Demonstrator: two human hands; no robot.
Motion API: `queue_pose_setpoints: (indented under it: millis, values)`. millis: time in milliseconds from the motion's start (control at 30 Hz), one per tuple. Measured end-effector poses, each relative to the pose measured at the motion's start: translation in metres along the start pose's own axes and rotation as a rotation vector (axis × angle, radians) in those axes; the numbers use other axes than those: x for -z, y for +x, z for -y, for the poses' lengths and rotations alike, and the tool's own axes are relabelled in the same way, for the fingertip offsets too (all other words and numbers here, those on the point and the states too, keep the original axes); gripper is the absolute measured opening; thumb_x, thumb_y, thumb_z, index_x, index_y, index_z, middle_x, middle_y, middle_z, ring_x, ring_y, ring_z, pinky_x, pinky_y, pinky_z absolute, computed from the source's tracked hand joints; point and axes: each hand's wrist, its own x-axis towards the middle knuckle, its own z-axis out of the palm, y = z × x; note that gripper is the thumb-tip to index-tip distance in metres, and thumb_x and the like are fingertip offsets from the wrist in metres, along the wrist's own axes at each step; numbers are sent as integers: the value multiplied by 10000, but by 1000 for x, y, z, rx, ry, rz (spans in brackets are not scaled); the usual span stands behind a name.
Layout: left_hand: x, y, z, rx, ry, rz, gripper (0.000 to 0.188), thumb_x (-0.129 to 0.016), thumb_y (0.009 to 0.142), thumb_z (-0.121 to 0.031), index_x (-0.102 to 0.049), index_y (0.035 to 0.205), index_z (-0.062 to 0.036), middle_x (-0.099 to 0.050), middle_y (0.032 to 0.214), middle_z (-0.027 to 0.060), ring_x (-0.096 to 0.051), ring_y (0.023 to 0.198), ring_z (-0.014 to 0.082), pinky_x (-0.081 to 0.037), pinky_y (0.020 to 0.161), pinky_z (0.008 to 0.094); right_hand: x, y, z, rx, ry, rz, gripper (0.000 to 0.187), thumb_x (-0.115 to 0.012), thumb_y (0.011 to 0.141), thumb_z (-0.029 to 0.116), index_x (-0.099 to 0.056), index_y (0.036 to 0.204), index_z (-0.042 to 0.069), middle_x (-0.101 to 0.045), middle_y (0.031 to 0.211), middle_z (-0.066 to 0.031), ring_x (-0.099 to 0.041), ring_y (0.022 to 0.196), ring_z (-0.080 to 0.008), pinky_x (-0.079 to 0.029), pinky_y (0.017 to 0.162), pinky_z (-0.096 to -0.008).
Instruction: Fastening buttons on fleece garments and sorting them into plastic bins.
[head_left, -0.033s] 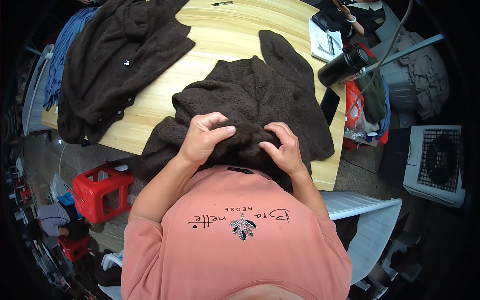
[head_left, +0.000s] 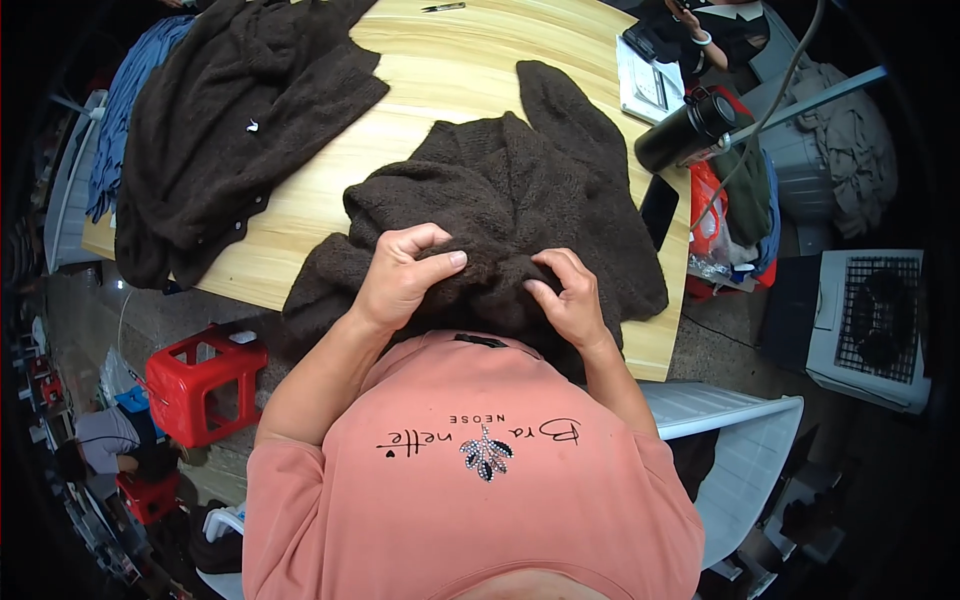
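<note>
A dark brown knitted sweater point(head_left: 570, 200) lies bunched on the near part of the table, one sleeve stretched toward the far side. Its near edge hangs over the table's front, against my body. My left hand point(head_left: 402, 275) pinches a fold of the knit between thumb and fingers. A short way to the right, my right hand point(head_left: 568, 295) grips the same fold, thumb toward the left hand. The stretch of fabric between both hands is gathered and raised. Some fingertips are hidden in the knit.
Another dark brown knitted garment point(head_left: 230, 140) with small buttons lies at the left, beside blue cloth point(head_left: 135, 105). A black flask point(head_left: 685, 130), phone point(head_left: 658, 210) and white device point(head_left: 650, 85) line the table's right edge. A red stool point(head_left: 205, 385) stands left; a white bin point(head_left: 745, 470) right.
The fold between my hands has shifted slightly and looks flatter. My right hand has moved a little to the right; my left hand has barely moved.
</note>
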Motion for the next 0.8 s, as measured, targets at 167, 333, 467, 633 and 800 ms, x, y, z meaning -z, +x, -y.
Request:
queue_pose_setpoints:
  millis: [167,333,467,633,800]
  values:
    - [7,0,-2,5,-57,41,49,-577,796,1,-606,836,8,-607,797,1,-513,709,38,-422,662,185,-4,-14,-12,-211,200,11,366,-684,663,51,-555,999,-15,-589,956,-149,-589,870,-274,-465,763,-313]
    - [5,-3,-7,43,-138,42,78,-565,802,4,-596,871,25,-618,826,30,-535,720,51,-443,673,202,-11,-5,14,80,-154,-13,655,-734,591,112,-454,1171,-1,-553,1069,-163,-533,1017,-312,-385,909,-372]
    - [8,-4,-14,52,-199,-1,93,-554,806,1,-597,883,31,-630,852,61,-562,732,74,-463,693,216,-16,-11,0,97,-98,-117,462,-654,612,-13,-545,1060,10,-584,989,-150,-569,928,-301,-438,830,-358]
    - [17,-10,-15,38,-225,-9,85,-555,803,-2,-603,866,29,-637,832,65,-574,724,85,-471,699,225,6,-6,6,210,-182,-236,360,-556,617,-130,-622,945,4,-615,932,-154,-609,857,-267,-476,755,-321]
    - [7,-12,-18,44,-232,-43,69,-560,799,17,-610,845,25,-640,812,62,-575,703,81,-473,684,219,23,-6,22,318,-175,-444,394,-479,594,-188,-613,937,-48,-642,864,-163,-639,801,-283,-500,690,-291]
